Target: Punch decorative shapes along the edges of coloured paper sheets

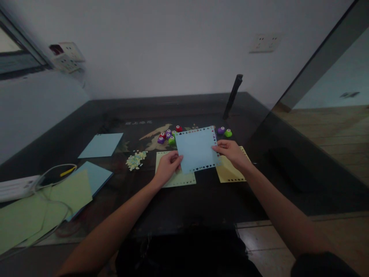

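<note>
Between my two hands is a light blue sheet of paper [198, 149], tilted up above the table, with small shapes punched along its edges. My left hand [168, 166] pinches its left edge, thumb on the front. At the right edge, my right hand [230, 152] grips it the same way. Below the left hand lies a pale green sheet [180, 180] with a punched border. A yellow sheet [230, 171], also punched along its edges, lies under the right hand. Behind the blue sheet sit several small red, purple and green craft punches [168, 134], with a purple one [221, 130] and a green one [228, 133] to the right.
A pile of punched-out paper bits [136, 160] lies on the dark table [173, 209]. To the left are a plain blue sheet [101, 145], stacked green sheets [72, 190], and a white power strip [19, 187] with a cable. A black upright post [233, 96] stands at the back right.
</note>
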### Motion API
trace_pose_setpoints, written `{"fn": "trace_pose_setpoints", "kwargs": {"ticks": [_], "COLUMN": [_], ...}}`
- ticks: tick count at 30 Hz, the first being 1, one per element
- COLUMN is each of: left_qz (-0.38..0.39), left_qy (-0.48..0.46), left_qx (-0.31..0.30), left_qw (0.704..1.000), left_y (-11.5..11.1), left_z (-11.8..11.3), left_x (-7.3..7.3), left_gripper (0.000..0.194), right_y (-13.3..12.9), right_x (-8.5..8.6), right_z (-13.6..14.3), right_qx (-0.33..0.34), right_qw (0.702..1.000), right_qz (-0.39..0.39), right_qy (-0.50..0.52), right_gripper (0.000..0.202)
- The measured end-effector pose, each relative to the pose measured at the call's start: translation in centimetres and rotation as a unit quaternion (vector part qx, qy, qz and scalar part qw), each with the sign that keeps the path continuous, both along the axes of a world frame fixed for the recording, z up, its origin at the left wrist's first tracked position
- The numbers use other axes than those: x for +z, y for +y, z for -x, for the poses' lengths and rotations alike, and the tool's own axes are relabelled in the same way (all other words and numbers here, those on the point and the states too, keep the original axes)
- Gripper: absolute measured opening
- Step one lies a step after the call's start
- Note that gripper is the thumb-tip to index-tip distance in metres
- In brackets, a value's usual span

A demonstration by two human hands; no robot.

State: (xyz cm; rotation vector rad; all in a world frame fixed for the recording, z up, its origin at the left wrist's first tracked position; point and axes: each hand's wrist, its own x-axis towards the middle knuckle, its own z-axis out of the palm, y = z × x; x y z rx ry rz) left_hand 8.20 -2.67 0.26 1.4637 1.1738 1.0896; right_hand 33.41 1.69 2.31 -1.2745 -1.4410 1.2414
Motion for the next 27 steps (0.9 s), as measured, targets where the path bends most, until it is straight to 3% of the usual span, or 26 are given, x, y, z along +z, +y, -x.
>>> {"fn": "trace_pose_setpoints", "kwargs": {"ticks": [6, 11, 13, 18, 24, 27], "left_qz": [-0.021, -0.022, -0.026, -0.066, -0.115, -0.120], "left_qy": [0.000, -0.072, -0.070, 0.027, 0.155, 0.193], "left_qx": [0.029, 0.035, 0.026, -0.032, -0.096, -0.115], "left_qw": [0.999, 0.997, 0.997, 0.997, 0.977, 0.967], "left_y": [-0.2, -0.6, -0.6, 0.2, 2.1, 2.3], "left_z": [-0.4, -1.6, -2.3, -4.9, -9.2, -10.5], "left_x": [0.8, 1.6, 2.0, 3.2, 3.6, 3.1], "left_gripper": [0.020, 0.048, 0.050, 0.015, 0.005, 0.005], "right_y": [-0.8, -1.8, -2.2, -2.7, -3.6, -4.2], "right_x": [0.3, 0.5, 0.5, 0.3, 0.0, -0.4], "right_z": [-0.6, -2.0, -2.9, -5.8, -9.2, -10.3], "right_qx": [-0.034, -0.060, -0.076, -0.137, -0.219, -0.222], "right_qw": [0.999, 0.998, 0.997, 0.990, 0.975, 0.974], "right_qz": [0.013, 0.016, 0.010, -0.017, -0.041, -0.025], "right_qy": [0.019, 0.023, 0.020, 0.008, -0.011, -0.031], "right_gripper": [0.018, 0.025, 0.028, 0.038, 0.041, 0.045]}}
